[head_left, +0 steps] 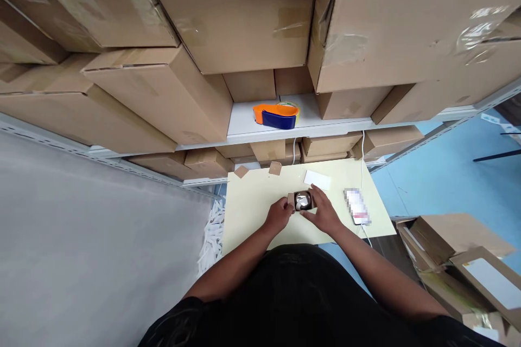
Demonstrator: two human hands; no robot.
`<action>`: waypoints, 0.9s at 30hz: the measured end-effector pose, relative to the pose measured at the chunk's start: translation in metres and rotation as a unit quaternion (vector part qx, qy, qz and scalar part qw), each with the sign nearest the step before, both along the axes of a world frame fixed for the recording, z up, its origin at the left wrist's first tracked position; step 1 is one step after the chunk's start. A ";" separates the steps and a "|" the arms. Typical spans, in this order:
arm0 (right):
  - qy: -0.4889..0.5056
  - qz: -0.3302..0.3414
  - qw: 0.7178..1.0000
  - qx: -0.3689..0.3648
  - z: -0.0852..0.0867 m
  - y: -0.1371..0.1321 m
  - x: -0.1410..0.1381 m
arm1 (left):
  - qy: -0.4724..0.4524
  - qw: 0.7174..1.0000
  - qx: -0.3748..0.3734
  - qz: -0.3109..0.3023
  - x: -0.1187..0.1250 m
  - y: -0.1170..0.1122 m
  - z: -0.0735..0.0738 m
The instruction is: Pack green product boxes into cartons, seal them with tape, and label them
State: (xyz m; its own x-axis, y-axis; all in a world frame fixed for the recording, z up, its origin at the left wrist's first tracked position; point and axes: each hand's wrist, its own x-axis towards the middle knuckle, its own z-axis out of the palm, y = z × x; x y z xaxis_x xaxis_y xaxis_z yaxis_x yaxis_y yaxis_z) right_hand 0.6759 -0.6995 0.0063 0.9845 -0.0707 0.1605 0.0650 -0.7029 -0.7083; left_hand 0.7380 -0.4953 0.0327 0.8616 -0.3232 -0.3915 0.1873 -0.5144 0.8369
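Note:
On the pale yellow table (252, 211) both my hands hold a small open cardboard box (291, 200) with a shiny, plastic-wrapped silvery item (303, 201) in it. My left hand (279, 214) grips the box's left side, fingers curled. My right hand (324, 211) wraps round its right side, fingers closed over the edge. A white card (317, 179) lies just beyond the box, and a phone (357, 206) on a white cable lies to the right.
Two small cardboard pieces (275, 168) lie at the table's far edge. An orange and blue tape dispenser (277, 115) sits on the shelf among stacked cartons (228, 11). Open boxes (459, 260) stand at lower right, shredded paper (211, 238) at the table's left.

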 end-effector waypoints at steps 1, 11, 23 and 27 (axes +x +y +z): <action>-0.003 -0.016 1.000 0.016 0.000 -0.004 -0.005 | -0.018 1.000 0.001 -0.001 -0.001 0.000 0.000; 0.038 -0.066 0.987 0.144 0.000 0.003 -0.018 | -0.146 0.984 -0.052 -0.087 0.001 -0.006 -0.010; -0.036 0.050 0.998 -0.017 -0.003 0.007 -0.021 | -0.131 0.978 -0.095 -0.130 0.020 0.005 -0.012; 0.032 -0.044 0.994 0.100 -0.021 0.004 -0.028 | -0.103 0.986 -0.079 -0.103 0.003 0.003 -0.027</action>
State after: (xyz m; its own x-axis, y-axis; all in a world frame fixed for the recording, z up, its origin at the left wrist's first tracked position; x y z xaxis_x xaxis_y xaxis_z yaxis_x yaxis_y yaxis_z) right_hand 0.6483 -0.6959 -0.0143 0.9808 -0.1816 0.0713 -0.0410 -0.5494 -0.8346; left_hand 0.7414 -0.4926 0.0053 0.8269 -0.5429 -0.1465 -0.0895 -0.3842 0.9189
